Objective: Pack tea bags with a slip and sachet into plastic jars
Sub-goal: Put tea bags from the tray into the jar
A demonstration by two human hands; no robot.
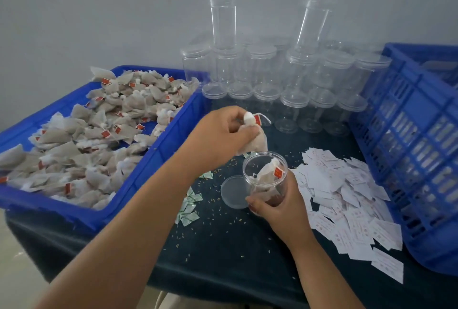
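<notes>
Plastic, clear and thin, makes up the open jar [265, 174], which the right hand [277, 207] holds from below and behind. Its fingers curl round the lower wall, tipping the mouth a little toward the other hand so bags can drop in easily. Some tea bags already lie inside, one with a red tag [278, 172] near the rim.

Just above and beyond the mouth, the left hand [223, 135] pinches another tea bag [252, 140] by its top between thumb and fingertips. The pouch hangs down, ready to go into the opening. I judge filling to be under way, with slip and sachet not yet visibly in this jar.

The lid [233, 192] lies flat on the dark table [223, 246], touching the jar's left side, probably kept close for capping. Under the left forearm sit green-and-white sachets [188, 209]. Paper slips [347, 199] spread out just right of the right hand, within reach. The blue tray [153, 157] heaped with loose tea bags [86, 140] sits left of the left hand. Empty jars [272, 80] stand beyond both hands, and a blue crate [409, 160] stands further right.
</notes>
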